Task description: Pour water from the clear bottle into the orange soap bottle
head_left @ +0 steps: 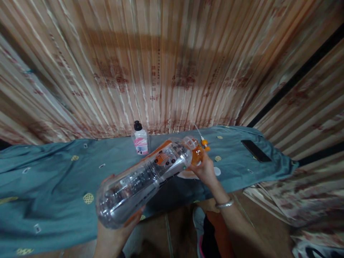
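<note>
My left hand [120,229] is wrapped round the base of a large clear plastic bottle [134,188] with an orange and black label. The bottle lies tilted across the view, its mouth end up to the right. At that end my right hand [205,170] closes round a small transparent orange bottle [197,152], which meets or overlaps the big bottle's mouth. Just beyond my right hand an orange pump head [204,143] with a thin pale tube lies on the cloth. Partly hidden below the big bottle is a pale round thing [189,174], perhaps a plate.
A clear bottle with a black cap and pink label [141,141] stands at the back. A black phone [255,150] lies to the right, and a small white disc [217,171] near my wrist. Teal cloth [67,186] covers the surface; a pleated curtain [161,71] hangs behind.
</note>
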`<action>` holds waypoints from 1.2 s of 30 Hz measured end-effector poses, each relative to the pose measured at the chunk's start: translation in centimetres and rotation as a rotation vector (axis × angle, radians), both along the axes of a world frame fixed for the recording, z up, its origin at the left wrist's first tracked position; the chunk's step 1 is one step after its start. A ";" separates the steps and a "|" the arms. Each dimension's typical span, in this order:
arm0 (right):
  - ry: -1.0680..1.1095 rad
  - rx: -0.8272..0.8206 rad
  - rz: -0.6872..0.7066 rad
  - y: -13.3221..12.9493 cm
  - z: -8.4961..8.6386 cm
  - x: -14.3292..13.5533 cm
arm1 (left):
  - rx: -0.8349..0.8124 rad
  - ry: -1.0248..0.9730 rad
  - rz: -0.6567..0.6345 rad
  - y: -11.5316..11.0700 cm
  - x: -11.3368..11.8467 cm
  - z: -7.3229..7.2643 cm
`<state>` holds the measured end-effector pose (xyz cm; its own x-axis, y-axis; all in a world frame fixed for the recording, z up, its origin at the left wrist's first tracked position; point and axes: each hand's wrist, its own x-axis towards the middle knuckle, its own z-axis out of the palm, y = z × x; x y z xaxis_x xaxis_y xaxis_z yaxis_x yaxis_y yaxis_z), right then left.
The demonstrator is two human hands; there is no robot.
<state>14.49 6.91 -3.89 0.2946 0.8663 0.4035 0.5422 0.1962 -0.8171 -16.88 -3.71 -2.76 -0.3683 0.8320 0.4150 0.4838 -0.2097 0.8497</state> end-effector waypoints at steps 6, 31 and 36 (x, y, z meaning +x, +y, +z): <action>-0.009 0.000 -0.020 -0.1 -0.3 0.1 | 0.011 0.051 0.010 0.2 0.0 0.8; 0.017 -0.020 0.019 -0.7 0.1 -0.1 | -0.158 -0.113 -0.097 -0.6 -2.2 1.8; 0.018 -0.036 0.013 -0.6 -0.1 -0.1 | -0.199 -0.116 -0.131 -0.3 -3.4 1.2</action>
<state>14.39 6.29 -3.96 0.2904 0.8840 0.3662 0.5246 0.1730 -0.8336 -20.30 -4.01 -1.54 -0.2880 0.9365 0.1998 0.3607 -0.0872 0.9286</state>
